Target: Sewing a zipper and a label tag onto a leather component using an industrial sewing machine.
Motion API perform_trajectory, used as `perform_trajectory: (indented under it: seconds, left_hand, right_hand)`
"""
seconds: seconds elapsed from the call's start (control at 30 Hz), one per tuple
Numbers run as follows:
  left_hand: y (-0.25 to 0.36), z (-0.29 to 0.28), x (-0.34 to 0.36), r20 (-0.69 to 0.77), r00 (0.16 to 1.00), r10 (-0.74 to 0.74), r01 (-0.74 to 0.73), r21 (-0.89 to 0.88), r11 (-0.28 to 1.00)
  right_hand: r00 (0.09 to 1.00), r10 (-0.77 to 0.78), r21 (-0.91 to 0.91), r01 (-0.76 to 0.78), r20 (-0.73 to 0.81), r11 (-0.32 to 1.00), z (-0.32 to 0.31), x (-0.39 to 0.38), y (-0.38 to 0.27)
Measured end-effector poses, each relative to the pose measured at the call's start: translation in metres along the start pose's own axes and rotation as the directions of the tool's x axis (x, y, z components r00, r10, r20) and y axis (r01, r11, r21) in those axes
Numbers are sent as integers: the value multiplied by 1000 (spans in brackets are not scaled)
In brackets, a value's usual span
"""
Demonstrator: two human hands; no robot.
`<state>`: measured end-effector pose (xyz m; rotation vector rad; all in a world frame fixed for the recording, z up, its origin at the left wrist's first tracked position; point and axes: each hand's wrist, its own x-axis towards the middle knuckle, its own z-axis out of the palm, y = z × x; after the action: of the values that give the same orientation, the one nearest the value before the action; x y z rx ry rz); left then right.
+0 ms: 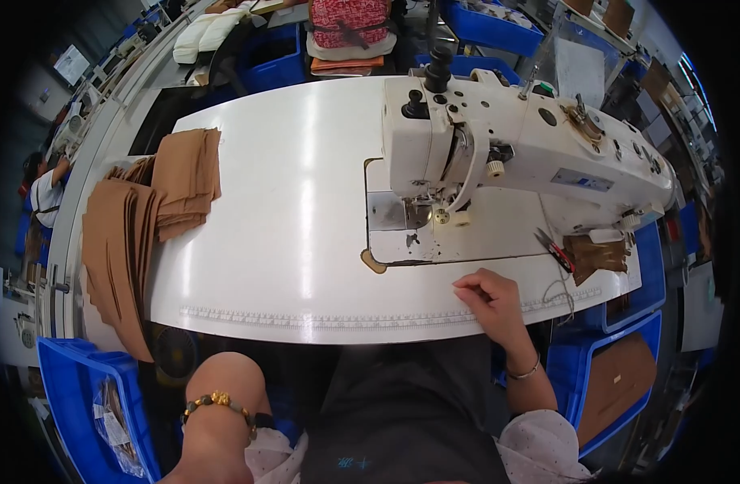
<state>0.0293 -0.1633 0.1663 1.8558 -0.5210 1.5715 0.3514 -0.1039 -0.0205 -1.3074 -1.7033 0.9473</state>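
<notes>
right hand [489, 300]: rests on front edge of white table [289, 242] — fingers curled together, holding nothing.
left hand [225, 387]: below table edge, near lap — finger state hidden, cannot tell.
sewing machine [515, 145]: white, just beyond right hand.
tan fabric stack [144, 210]: left end of table, well apart from both hands.

A sewing machine [515, 153] is standing on the right half of the bench [289, 242]. Stacks of fabric pieces [148, 210] are lying at the bench's left edge, partly hanging over it. The right hand [489, 300] is resting on the near edge, in front of the machine. Scissors [554, 250] are lying to the right of that hand, and bins [87, 403] are sitting below on both sides.
</notes>
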Motion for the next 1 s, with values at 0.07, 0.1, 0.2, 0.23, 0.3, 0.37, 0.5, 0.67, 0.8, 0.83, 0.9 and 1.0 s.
perform_trajectory:
  seconds: [0.07, 0.1, 0.2, 0.23, 0.3, 0.37, 0.5, 0.67, 0.8, 0.83, 0.9, 1.0]
  left_hand:
    - [2, 1, 1, -11, 1000, -7, 7, 17, 1000]
    - [2, 1, 2, -19, 1000, -12, 12, 29, 999]
    - [1, 1, 2, -9, 1000, 7, -6, 64, 998]
    - [0, -1, 1, -11, 1000, 5, -4, 66, 998]
    - [-4, -4, 0, 41, 995, 93, -93, 18, 995]
    - [-5, -3, 1, 26, 996, 80, -81, 36, 996]
    - [-3, -2, 2, -2, 998, 60, -60, 68, 996]
    - [-3, -2, -5, -70, 996, 60, -54, 87, 995]
    - [-22, 2, -32, -472, 873, 119, -109, 48, 993]
    - [-34, 3, -44, -538, 843, 27, 139, 266, 954]
    - [-52, -12, -63, -406, 871, -276, 491, 713, 500]
    - [-96, -28, -97, -163, 692, -703, 453, 857, 246]
  right_hand:
    - [1000, 16, 6, -16, 9, 1000, 0, 0, 0]
    - [1000, 1, -7, -1, 5, 1000, 0, 0, 0]
    - [1000, -22, -21, 22, 6, 1000, 0, 0, 1]
    - [1000, -24, -30, 23, -5, 999, 0, 0, 1]
    - [999, -33, -24, 33, 7, 999, -1, 0, 2]
    - [999, -35, -25, 35, 9, 999, -1, 0, 3]
    - [999, -41, -40, 41, 7, 998, -1, 1, 4]
    - [998, -70, -62, 70, -5, 996, 0, 2, 1]
    - [972, -226, -333, 236, 70, 913, -13, 24, 1]
    - [932, -355, -507, 342, 74, 791, -17, 35, 3]
    - [914, -381, -513, 396, 139, 762, -22, 62, 9]
    - [883, -329, -645, 469, 335, 603, -20, 105, 20]
